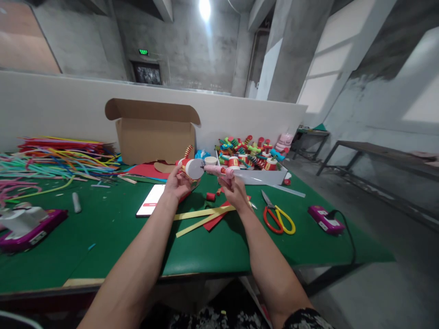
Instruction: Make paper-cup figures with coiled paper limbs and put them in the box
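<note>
My left hand (179, 183) is closed around a small red-and-white paper cup (195, 169), its round white end turned to the right. A striped coil (188, 151) sticks up from behind the cup. In my right hand (236, 191) is a pink hot glue gun (219, 170), with a long clear glue stick (274, 183) running out of its back. The gun's nozzle points left and meets or nearly meets the white end; I cannot tell which. Below my hands lie yellow paper strips (202, 214), a red strip (216, 222) and a small red roll (211, 197).
Scissors (278, 220) with red and yellow handles lie at right, near a purple power strip (325, 220). A white box (264, 177) of colourful figures stands behind. An open cardboard box (156, 137), a phone (151, 200), coloured strips (61, 160) and another power strip (34, 230) are at left.
</note>
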A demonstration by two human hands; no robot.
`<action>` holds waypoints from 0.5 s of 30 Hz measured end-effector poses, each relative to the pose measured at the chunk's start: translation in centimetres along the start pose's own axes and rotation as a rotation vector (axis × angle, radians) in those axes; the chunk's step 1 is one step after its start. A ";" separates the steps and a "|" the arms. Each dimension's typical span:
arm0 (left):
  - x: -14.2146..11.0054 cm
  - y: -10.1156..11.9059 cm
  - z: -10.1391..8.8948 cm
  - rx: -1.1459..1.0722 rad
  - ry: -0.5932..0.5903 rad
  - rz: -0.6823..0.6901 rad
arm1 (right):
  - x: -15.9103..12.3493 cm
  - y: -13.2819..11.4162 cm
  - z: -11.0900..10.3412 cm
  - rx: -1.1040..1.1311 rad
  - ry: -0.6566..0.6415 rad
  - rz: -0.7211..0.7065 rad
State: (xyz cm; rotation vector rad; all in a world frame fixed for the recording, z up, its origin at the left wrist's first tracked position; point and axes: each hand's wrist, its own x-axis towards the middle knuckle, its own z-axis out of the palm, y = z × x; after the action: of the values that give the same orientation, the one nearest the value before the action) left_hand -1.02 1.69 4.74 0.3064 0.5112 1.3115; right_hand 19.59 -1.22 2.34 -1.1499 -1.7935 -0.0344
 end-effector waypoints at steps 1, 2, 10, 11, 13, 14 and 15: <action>0.0 0.0 0.0 0.002 -0.003 0.003 | 0.0 0.0 0.0 0.003 0.004 -0.002; 0.0 0.0 0.1 0.006 -0.002 0.007 | 0.0 0.0 0.0 0.007 0.007 -0.002; 0.0 0.0 0.0 0.037 -0.008 -0.006 | 0.1 0.0 0.0 0.015 -0.015 0.000; 0.1 0.1 -0.1 0.033 -0.008 -0.005 | 0.1 0.0 0.0 0.013 -0.019 -0.005; 0.1 0.1 -0.1 0.027 -0.003 0.005 | 0.2 0.0 -0.1 0.012 -0.029 -0.015; 0.1 0.1 -0.1 0.028 0.001 0.009 | 0.2 0.0 -0.1 0.013 -0.034 -0.019; 0.1 0.1 -0.1 0.029 0.005 0.011 | 0.2 0.0 -0.1 0.013 -0.037 -0.019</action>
State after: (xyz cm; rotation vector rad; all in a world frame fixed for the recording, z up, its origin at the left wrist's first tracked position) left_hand -1.12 1.80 4.65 0.3303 0.5333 1.3171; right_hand 19.61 -1.16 2.50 -1.1301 -1.8346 -0.0127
